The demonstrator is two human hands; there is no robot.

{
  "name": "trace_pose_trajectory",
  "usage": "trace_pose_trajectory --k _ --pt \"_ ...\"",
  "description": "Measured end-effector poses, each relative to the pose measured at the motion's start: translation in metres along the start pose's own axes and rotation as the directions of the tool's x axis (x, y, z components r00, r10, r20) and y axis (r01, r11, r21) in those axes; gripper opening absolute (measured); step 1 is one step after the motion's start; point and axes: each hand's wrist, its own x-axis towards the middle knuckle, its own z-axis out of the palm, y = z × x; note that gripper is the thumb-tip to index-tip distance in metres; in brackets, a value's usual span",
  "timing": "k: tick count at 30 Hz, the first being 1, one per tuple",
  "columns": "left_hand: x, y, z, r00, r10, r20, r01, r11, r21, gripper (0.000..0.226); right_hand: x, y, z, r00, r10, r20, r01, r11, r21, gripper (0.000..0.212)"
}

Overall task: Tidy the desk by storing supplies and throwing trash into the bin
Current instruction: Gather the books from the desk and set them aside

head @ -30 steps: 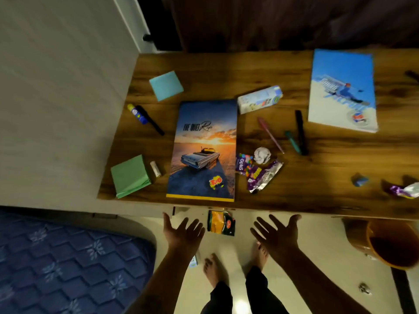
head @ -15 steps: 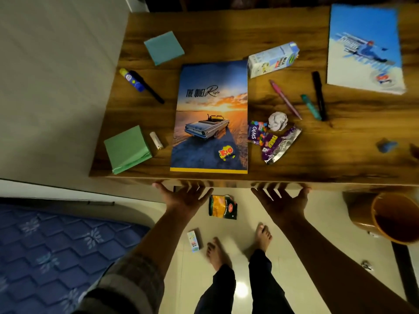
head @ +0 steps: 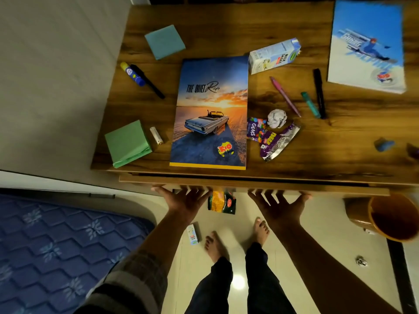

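My left hand (head: pixel 186 200) and my right hand (head: pixel 276 205) reach under the drawer front (head: pixel 249 185) of the wooden desk (head: pixel 340 141), fingertips hidden behind its lower edge. The drawer stands slightly out. On the desk lie a car-cover notebook (head: pixel 210 114), a skier-cover notebook (head: pixel 367 46), a milkshake carton (head: pixel 274 55), a crumpled paper ball (head: pixel 276 118), candy wrappers (head: pixel 276 141), a pink pen (head: pixel 284 95), a green marker (head: pixel 310 104), a black marker (head: pixel 319 91), a glue stick (head: pixel 132 74), and blue (head: pixel 164 41) and green (head: pixel 127 143) sticky pads.
An orange bin (head: pixel 394 218) stands on the floor at the right. A snack packet (head: pixel 223 201), a small carton (head: pixel 192 234) and a crumpled scrap (head: pixel 360 260) lie on the floor near my feet. A blue mattress (head: pixel 56 245) lies at the left.
Both hands rose from below the desk edge to the drawer front. The drawer front now stands slightly out from the desk. My view moved closer to the desk.
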Motion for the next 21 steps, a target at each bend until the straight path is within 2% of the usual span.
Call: trace_pose_trajectory --k 4,9,13,16,17,18,19,20,21 --pt "-0.022 -0.010 -0.029 0.999 -0.008 -0.043 0.009 1.000 0.016 0.136 -0.022 0.004 -0.029 0.999 0.018 -0.046 -0.019 0.999 -0.027 0.100" --pt "-0.056 -0.021 -0.060 0.988 0.046 -0.150 -0.033 0.996 0.088 0.121 -0.048 0.010 -0.061 0.991 0.039 -0.131 -0.046 0.998 -0.047 0.095" --pt "-0.081 -0.031 -0.078 0.973 0.105 -0.206 -0.063 0.978 0.200 0.097 -0.072 0.016 -0.075 0.969 -0.017 -0.246 -0.001 0.997 -0.073 0.078" --pt "-0.098 -0.034 -0.094 0.949 0.134 -0.286 -0.052 0.960 0.275 0.086 -0.085 0.021 -0.086 0.968 -0.046 -0.245 0.018 0.993 -0.118 0.062" --pt "-0.102 -0.036 -0.099 0.953 0.128 -0.274 -0.043 0.954 0.297 0.081 -0.093 0.022 -0.087 0.965 -0.050 -0.258 0.018 0.992 -0.125 0.060" --pt "-0.108 -0.038 -0.102 0.952 0.134 -0.275 -0.046 0.952 0.304 0.070 -0.098 0.022 -0.091 0.972 -0.050 -0.229 0.016 0.989 -0.149 0.061" --pt "-0.116 -0.041 -0.104 0.949 0.161 -0.270 -0.063 0.939 0.338 0.055 -0.103 0.023 -0.093 0.971 -0.062 -0.232 0.019 0.983 -0.185 0.071" --pt "-0.120 -0.043 -0.107 0.947 0.173 -0.271 -0.066 0.929 0.364 0.044 -0.108 0.025 -0.096 0.963 -0.090 -0.253 0.029 0.972 -0.234 0.092" --pt "-0.123 -0.045 -0.110 0.939 0.195 -0.281 -0.065 0.908 0.414 0.044 -0.114 0.026 -0.099 0.956 -0.117 -0.269 0.035 0.956 -0.290 0.107"
